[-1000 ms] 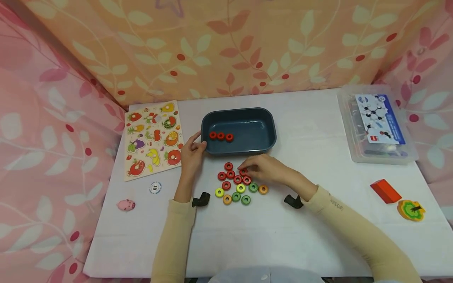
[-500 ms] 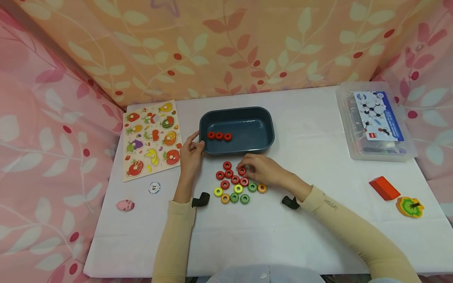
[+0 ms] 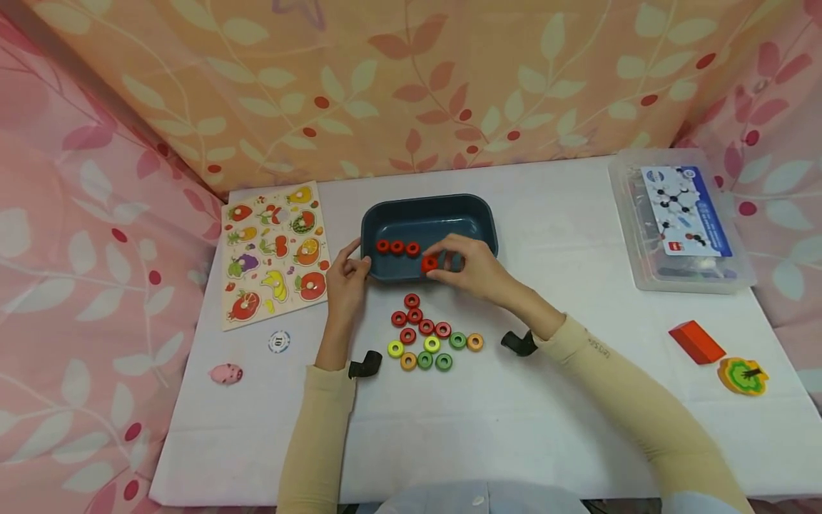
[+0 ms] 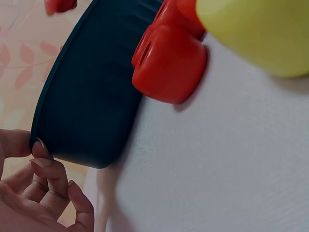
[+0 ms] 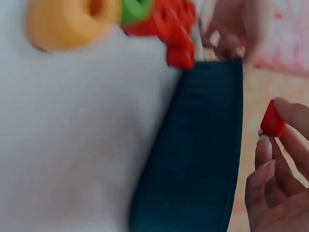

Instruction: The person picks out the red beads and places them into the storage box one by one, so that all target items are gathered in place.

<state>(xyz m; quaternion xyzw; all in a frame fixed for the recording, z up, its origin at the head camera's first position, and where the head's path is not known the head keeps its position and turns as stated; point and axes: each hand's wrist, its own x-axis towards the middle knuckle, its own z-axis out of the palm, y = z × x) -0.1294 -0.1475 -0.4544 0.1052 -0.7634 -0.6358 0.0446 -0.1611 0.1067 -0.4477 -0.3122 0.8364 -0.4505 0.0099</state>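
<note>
My left hand (image 3: 348, 289) grips the left end of a dark blue tray (image 3: 456, 223); in the left wrist view its thumb and fingertips meet at the rim of the tray (image 4: 87, 96). Between thumb and fingers my right hand (image 3: 478, 268) pinches a red ring (image 3: 429, 264), held over the tray's front side. The right wrist view shows that same ring (image 5: 273, 120) just past the rim. Inside the tray, three red rings (image 3: 397, 248) stand in a row. In front of it lie several red rings (image 3: 426, 327), with yellow-green (image 3: 395, 349), green (image 3: 444, 362) and orange (image 3: 475, 343) ones nearer me.
A fruit puzzle board (image 3: 260, 250) lies left of the tray, with a round white chip (image 3: 279, 342) and a pink pig figure (image 3: 226, 373) below it. Rightward are a clear plastic case (image 3: 683, 221), a red block (image 3: 697, 342) and a tree-shaped piece (image 3: 743, 376).
My right hand has lifted one red ring from the right of the loose group and carried it forward over the tray. My left hand stays at the tray's left end.
</note>
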